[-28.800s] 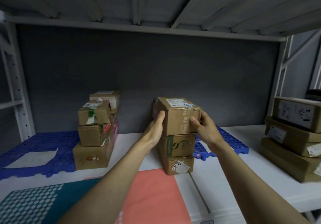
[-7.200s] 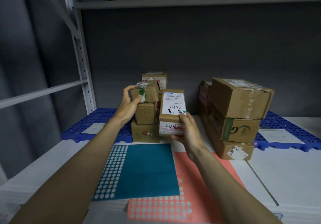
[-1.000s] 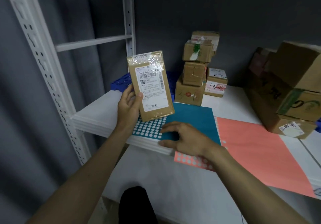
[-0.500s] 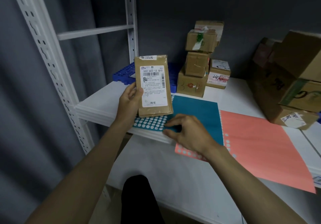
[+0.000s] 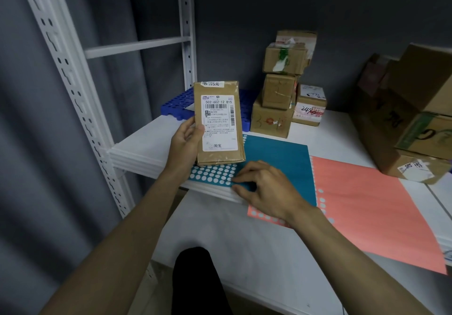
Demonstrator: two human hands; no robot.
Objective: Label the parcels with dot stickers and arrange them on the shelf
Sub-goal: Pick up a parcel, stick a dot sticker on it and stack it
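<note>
White shelf (image 5: 151, 141), parcel (image 5: 219, 124) upright in left hand (image 5: 184, 143), right hand (image 5: 265, 187) on teal sticker sheet (image 5: 281, 153)

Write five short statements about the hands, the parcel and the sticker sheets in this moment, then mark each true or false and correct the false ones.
1. The left hand holds the flat parcel upright, its label facing the camera. True.
2. The right hand rests on the pink sticker sheet. False: its fingers are on the teal sticker sheet, at the edge of its white dots.
3. The teal sheet lies left of the pink one. True.
4. The held parcel lies flat on the blue pallet. False: it is held up over the near end of the teal sheet.
5. A stack of three small boxes stands behind the teal sheet. True.
</note>
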